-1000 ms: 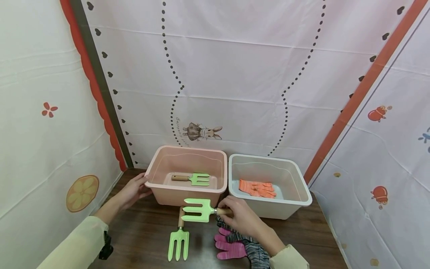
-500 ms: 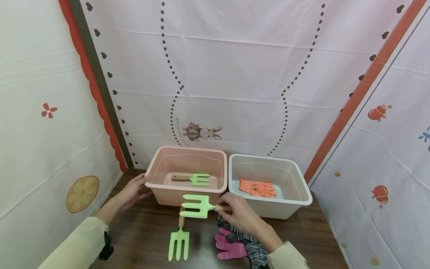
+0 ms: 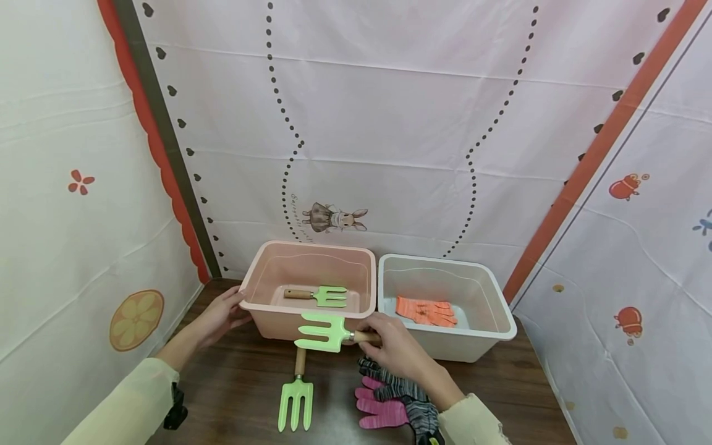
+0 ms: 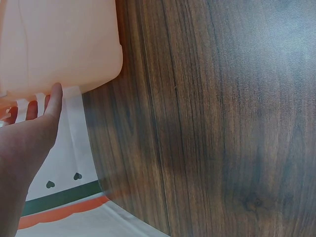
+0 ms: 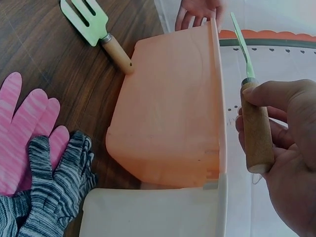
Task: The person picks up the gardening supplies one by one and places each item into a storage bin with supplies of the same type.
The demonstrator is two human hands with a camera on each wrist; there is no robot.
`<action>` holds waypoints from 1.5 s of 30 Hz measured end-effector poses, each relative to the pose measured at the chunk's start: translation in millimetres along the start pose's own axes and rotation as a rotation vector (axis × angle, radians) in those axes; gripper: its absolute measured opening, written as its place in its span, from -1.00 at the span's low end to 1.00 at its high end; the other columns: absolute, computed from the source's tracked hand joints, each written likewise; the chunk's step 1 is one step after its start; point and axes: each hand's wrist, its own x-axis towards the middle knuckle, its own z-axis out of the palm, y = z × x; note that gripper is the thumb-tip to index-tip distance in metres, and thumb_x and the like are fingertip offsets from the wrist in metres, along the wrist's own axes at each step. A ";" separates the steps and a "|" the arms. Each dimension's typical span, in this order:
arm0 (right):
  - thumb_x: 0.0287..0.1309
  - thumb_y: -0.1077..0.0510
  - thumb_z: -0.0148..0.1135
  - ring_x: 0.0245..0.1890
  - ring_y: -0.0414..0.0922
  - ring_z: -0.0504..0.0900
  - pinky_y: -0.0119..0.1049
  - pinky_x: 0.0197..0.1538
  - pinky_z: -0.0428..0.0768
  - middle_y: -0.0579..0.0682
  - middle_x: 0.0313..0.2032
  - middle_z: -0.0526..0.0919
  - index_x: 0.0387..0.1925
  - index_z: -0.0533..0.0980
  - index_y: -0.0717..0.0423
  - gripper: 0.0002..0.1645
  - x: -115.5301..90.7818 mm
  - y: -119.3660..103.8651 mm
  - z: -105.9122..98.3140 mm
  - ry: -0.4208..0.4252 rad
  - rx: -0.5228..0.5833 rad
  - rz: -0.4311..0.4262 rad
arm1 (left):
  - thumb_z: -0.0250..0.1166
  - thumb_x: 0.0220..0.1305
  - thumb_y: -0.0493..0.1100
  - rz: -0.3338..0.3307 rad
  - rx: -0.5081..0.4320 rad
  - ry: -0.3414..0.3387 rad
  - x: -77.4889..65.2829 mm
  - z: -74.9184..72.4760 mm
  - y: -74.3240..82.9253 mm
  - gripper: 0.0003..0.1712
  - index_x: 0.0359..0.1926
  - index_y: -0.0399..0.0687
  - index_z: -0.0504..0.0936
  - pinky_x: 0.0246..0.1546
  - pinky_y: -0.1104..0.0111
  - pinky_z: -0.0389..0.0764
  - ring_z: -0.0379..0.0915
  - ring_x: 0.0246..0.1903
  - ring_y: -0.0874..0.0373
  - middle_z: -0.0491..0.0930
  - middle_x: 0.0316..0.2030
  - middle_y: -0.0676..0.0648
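Note:
My right hand (image 3: 396, 346) grips the wooden handle of a green-tined hand fork (image 3: 325, 334), with the thumb along the handle in the right wrist view. The fork hovers in front of the pink plastic bin (image 3: 311, 322), its tines pointing left, near the front rim. At the bin's left end, my left hand (image 3: 219, 316) holds the rim, its thumb (image 4: 56, 98) against the outer wall. A smaller green fork (image 3: 317, 295) lies inside this bin. Another hand fork (image 3: 297, 395) rests on the table, tines toward me.
A whitish bin (image 3: 445, 342) with an orange glove (image 3: 427, 311) inside stands right of the pink one. Below my right hand lie a pink glove (image 3: 381, 411) and grey-black striped gloves (image 3: 419, 414) on the dark wooden table (image 3: 233, 395). Printed cloth walls (image 3: 384, 123) enclose the back and sides.
My right hand has raised the hand fork slightly and moved it a little left, toward the pink bin's front rim. The left hand has stayed on the bin.

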 end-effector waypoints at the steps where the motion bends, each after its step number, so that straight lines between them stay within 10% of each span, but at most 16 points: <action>1: 0.38 0.19 0.42 -0.24 -0.30 0.56 -0.35 -0.16 0.65 -0.24 -0.14 0.65 0.03 0.68 -0.03 -0.77 0.5 -0.3 0.0 -0.001 0.000 0.004 | -0.12 0.76 0.09 0.001 0.001 -0.002 -0.2 -0.1 0.1 -0.17 0.69 -0.23 -0.26 0.50 -0.22 0.21 -0.10 0.60 -0.30 -0.14 0.65 -0.41; 45: 0.34 0.19 0.46 -0.21 -0.26 0.60 -0.35 -0.10 0.69 -0.14 -0.12 0.66 -0.03 0.65 0.02 -0.79 41.5 3.8 -7.1 0.069 0.000 0.015 | -0.13 0.75 0.13 0.005 0.006 -0.036 1.3 -2.6 -0.5 -0.14 0.69 -0.23 -0.30 0.50 -0.21 0.20 -0.15 0.61 -0.30 -0.19 0.65 -0.42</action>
